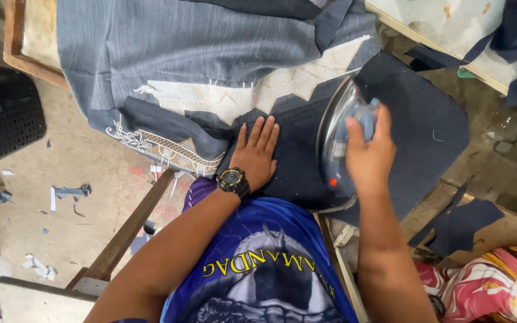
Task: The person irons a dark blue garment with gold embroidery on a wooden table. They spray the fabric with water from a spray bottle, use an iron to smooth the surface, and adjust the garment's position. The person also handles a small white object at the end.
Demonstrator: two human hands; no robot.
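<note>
On the ironing board, dark blue cloth (297,155) lies flat under the left hand (255,157), whose fingers (262,133) are spread open. Just beside them, the right hand (369,157) grips an iron's (337,140) handle.

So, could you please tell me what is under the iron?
The iron, gripped by the right hand, rests on dark navy fabric. Whatever lies beneath that fabric is covered.

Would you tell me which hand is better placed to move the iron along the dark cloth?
Right hand: it grips the iron. Left hand lies flat on the cloth.
</note>
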